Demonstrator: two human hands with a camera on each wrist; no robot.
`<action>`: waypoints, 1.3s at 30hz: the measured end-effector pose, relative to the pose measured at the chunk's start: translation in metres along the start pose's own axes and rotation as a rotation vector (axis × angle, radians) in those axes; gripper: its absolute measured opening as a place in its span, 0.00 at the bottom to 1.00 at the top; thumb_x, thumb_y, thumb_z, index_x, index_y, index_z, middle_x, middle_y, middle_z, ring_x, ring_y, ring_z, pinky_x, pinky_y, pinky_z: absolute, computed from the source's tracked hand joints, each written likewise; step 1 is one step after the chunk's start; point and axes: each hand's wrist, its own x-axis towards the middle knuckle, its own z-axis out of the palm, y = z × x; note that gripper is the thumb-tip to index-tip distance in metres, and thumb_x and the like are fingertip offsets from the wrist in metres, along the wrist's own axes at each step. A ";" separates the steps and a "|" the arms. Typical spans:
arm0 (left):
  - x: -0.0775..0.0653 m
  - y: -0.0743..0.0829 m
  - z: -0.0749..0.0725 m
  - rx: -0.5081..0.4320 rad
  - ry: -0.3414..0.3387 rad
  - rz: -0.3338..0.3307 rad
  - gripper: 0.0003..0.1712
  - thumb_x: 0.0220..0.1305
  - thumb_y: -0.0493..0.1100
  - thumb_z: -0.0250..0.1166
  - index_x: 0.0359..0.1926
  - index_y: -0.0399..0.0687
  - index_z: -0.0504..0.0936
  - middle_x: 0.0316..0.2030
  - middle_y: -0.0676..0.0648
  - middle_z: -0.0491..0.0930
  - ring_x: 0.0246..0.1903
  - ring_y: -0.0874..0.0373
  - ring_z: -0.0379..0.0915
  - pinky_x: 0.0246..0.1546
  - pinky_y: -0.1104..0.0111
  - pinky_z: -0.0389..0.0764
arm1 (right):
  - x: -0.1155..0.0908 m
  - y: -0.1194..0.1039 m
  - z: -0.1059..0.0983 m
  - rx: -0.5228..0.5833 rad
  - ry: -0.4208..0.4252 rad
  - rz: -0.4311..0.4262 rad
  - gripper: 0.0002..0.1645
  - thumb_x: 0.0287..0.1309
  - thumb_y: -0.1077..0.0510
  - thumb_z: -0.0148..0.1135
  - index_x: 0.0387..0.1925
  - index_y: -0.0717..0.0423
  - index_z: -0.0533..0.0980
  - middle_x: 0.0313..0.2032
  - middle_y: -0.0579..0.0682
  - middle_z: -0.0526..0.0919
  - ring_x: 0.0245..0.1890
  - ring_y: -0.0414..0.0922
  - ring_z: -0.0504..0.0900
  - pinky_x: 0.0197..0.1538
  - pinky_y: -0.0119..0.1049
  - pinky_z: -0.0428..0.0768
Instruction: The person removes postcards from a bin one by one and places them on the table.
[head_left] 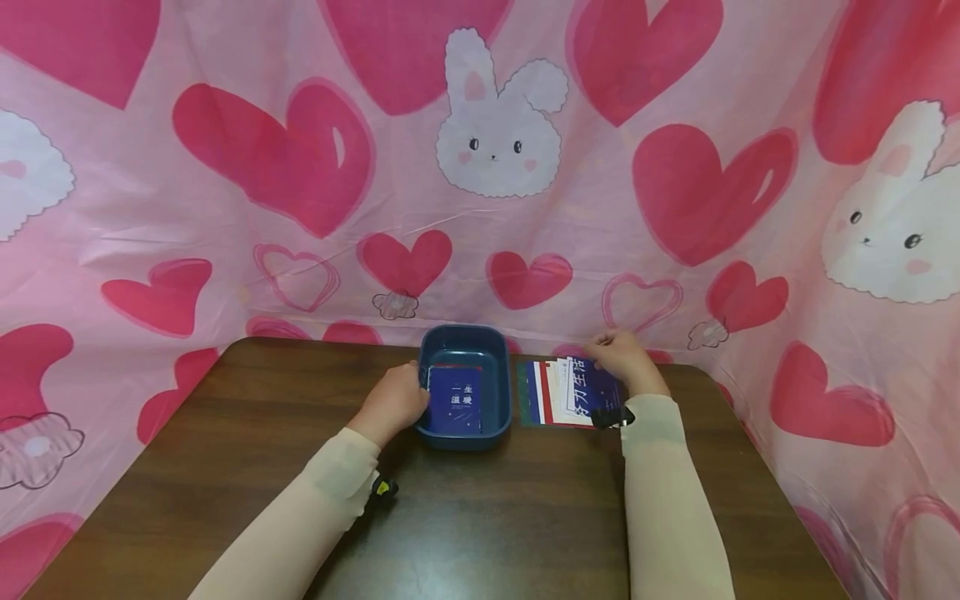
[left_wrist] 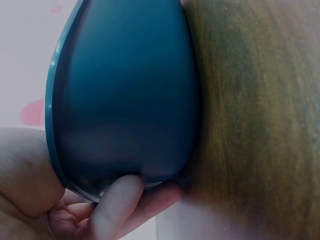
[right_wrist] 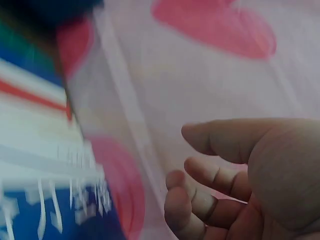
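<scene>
**Bin Held; Right Hand Free**

Left hand (head_left: pixel 390 403): fingers curled, gripping the left wall of the blue bin (head_left: pixel 467 335). Blue card (head_left: pixel 455 418): inside. Fanned cards (head_left: pixel 557 392): right of bin. Right hand (head_left: pixel 624 357): fingers loosely bent, grasping nothing, at the fan's far right. Caution: low wrist device (head_left: pixel 611 417) could drag cards askew. Overlap hides lower cards.

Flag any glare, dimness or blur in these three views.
Head: soft glare on the near part of the table, lettering on the card in the tray readable; left wrist: dim, the blue tray darkening toward the bottom of the picture; right wrist: the fanned cards badly blurred, the fingers clearer.
</scene>
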 end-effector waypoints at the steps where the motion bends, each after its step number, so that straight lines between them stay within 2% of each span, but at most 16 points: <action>1: 0.000 0.000 0.000 0.001 -0.001 0.002 0.31 0.80 0.37 0.63 0.77 0.26 0.74 0.67 0.29 0.86 0.53 0.40 0.89 0.68 0.39 0.87 | -0.002 -0.008 0.002 -0.007 -0.006 -0.014 0.25 0.78 0.43 0.67 0.57 0.60 0.86 0.49 0.61 0.90 0.49 0.56 0.86 0.58 0.52 0.85; 5: 0.000 0.001 0.000 0.002 0.001 0.005 0.32 0.79 0.37 0.63 0.77 0.26 0.74 0.67 0.28 0.85 0.54 0.40 0.89 0.68 0.39 0.87 | -0.009 -0.036 0.014 -0.011 -0.041 -0.104 0.22 0.78 0.43 0.68 0.53 0.57 0.87 0.50 0.59 0.91 0.48 0.55 0.90 0.56 0.50 0.87; 9: 0.001 0.002 0.001 0.003 0.018 0.011 0.30 0.79 0.37 0.63 0.76 0.26 0.75 0.65 0.29 0.86 0.52 0.39 0.89 0.66 0.40 0.88 | -0.014 -0.059 0.030 0.008 -0.103 -0.202 0.20 0.76 0.43 0.70 0.51 0.56 0.87 0.48 0.60 0.92 0.47 0.59 0.92 0.52 0.46 0.88; 13: 0.003 0.007 0.004 -0.004 0.017 0.023 0.32 0.80 0.38 0.62 0.78 0.26 0.73 0.67 0.28 0.85 0.55 0.38 0.89 0.67 0.39 0.88 | -0.018 -0.075 0.044 0.029 -0.169 -0.247 0.19 0.75 0.45 0.74 0.51 0.55 0.87 0.45 0.58 0.91 0.46 0.61 0.91 0.48 0.43 0.90; 19: 0.004 0.013 0.006 -0.011 0.016 0.016 0.35 0.81 0.39 0.62 0.81 0.26 0.69 0.73 0.28 0.81 0.63 0.35 0.87 0.70 0.38 0.84 | -0.022 -0.095 0.059 0.052 -0.210 -0.240 0.17 0.75 0.46 0.75 0.51 0.54 0.87 0.42 0.55 0.91 0.40 0.55 0.92 0.41 0.42 0.93; 24: 0.003 0.010 0.005 -0.008 0.019 0.001 0.36 0.82 0.39 0.62 0.82 0.26 0.68 0.75 0.28 0.79 0.68 0.33 0.85 0.71 0.38 0.83 | -0.018 -0.121 0.069 -0.002 -0.277 -0.233 0.19 0.75 0.46 0.75 0.54 0.55 0.88 0.38 0.54 0.92 0.33 0.48 0.91 0.39 0.40 0.93; 29: 0.001 0.006 0.004 -0.008 0.017 0.005 0.35 0.82 0.39 0.62 0.82 0.25 0.69 0.76 0.27 0.78 0.70 0.32 0.83 0.72 0.37 0.82 | -0.007 -0.150 0.085 -0.056 -0.372 -0.204 0.23 0.75 0.47 0.75 0.57 0.62 0.88 0.37 0.56 0.94 0.32 0.48 0.93 0.41 0.40 0.95; 32: 0.000 0.003 0.004 -0.003 0.016 0.008 0.36 0.82 0.39 0.62 0.81 0.24 0.68 0.76 0.26 0.77 0.71 0.30 0.82 0.72 0.37 0.81 | 0.002 -0.162 0.099 -0.117 -0.401 -0.170 0.23 0.75 0.49 0.75 0.53 0.68 0.89 0.33 0.57 0.94 0.28 0.47 0.93 0.37 0.39 0.94; 35: 0.000 0.001 0.005 0.000 0.020 0.012 0.35 0.81 0.39 0.62 0.81 0.24 0.69 0.75 0.25 0.78 0.70 0.30 0.83 0.72 0.37 0.82 | 0.008 -0.171 0.113 -0.230 -0.403 -0.125 0.25 0.74 0.48 0.75 0.48 0.71 0.90 0.31 0.60 0.94 0.24 0.47 0.91 0.32 0.39 0.92; 37: -0.001 0.001 0.005 0.001 0.019 0.009 0.35 0.82 0.39 0.61 0.80 0.23 0.69 0.73 0.25 0.79 0.68 0.31 0.85 0.71 0.37 0.83 | 0.010 -0.174 0.124 -0.317 -0.390 -0.107 0.27 0.73 0.46 0.77 0.47 0.70 0.90 0.32 0.61 0.95 0.21 0.48 0.90 0.28 0.38 0.90; 39: -0.003 0.000 0.005 0.002 0.018 0.005 0.35 0.81 0.39 0.61 0.80 0.23 0.69 0.72 0.25 0.80 0.64 0.32 0.87 0.69 0.38 0.85 | 0.008 -0.176 0.135 -0.392 -0.378 -0.085 0.28 0.71 0.43 0.79 0.48 0.67 0.90 0.35 0.60 0.95 0.24 0.49 0.91 0.30 0.40 0.90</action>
